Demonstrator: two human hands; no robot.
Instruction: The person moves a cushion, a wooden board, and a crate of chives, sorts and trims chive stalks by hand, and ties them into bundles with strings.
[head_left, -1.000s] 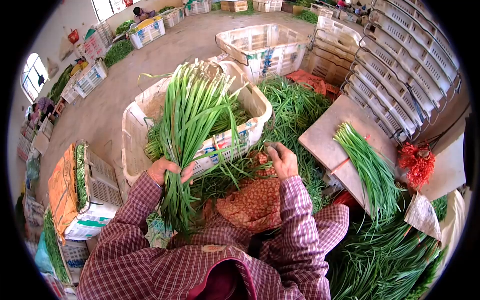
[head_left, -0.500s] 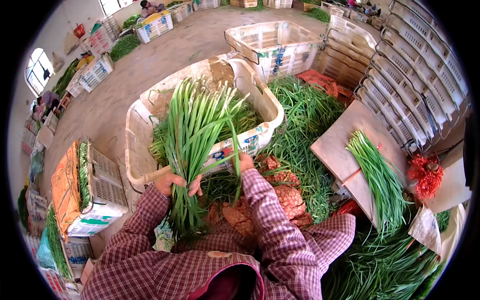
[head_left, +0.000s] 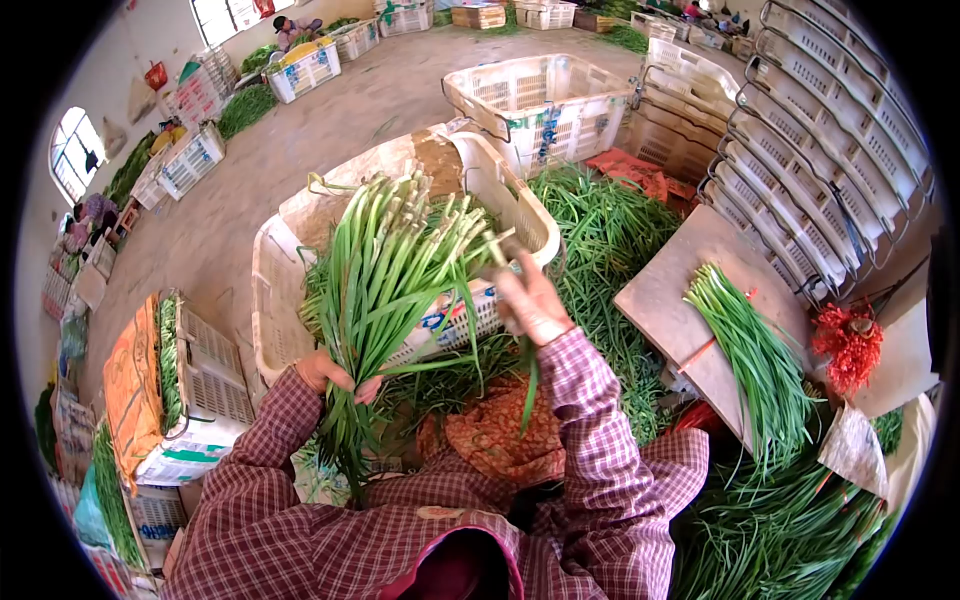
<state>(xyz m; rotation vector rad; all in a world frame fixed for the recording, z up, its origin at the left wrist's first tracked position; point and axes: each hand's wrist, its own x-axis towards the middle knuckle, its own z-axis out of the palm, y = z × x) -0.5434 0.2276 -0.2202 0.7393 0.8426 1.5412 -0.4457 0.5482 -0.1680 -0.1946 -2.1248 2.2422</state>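
Note:
My left hand point(head_left: 338, 376) is closed around a thick bunch of garlic chives point(head_left: 395, 255), gripping it low with the pale stalk ends up. Leaves hang below the fist. At the bunch's upper right, my right hand point(head_left: 530, 298) is raised and slightly blurred, its fingers pinched by a pale stalk end. A green leaf point(head_left: 530, 390) trails beneath that hand. Behind the bunch is a white plastic crate point(head_left: 275, 290) with more chives inside. A tied chive bundle point(head_left: 750, 350) lies on a board point(head_left: 660, 290) to the right.
Loose greens point(head_left: 610, 240) are heaped between crate and board. Stacked white crates point(head_left: 800, 170) rise at the right, near red ties point(head_left: 848, 345). Another crate point(head_left: 545, 110) stands behind, and a filled one point(head_left: 205, 400) at left. Several people point(head_left: 290, 32) sit farther off.
My right hand has risen from low beside the bunch to its stalk ends, with a leaf trailing. My left hand, still holding the bunch, has shifted slightly left and down.

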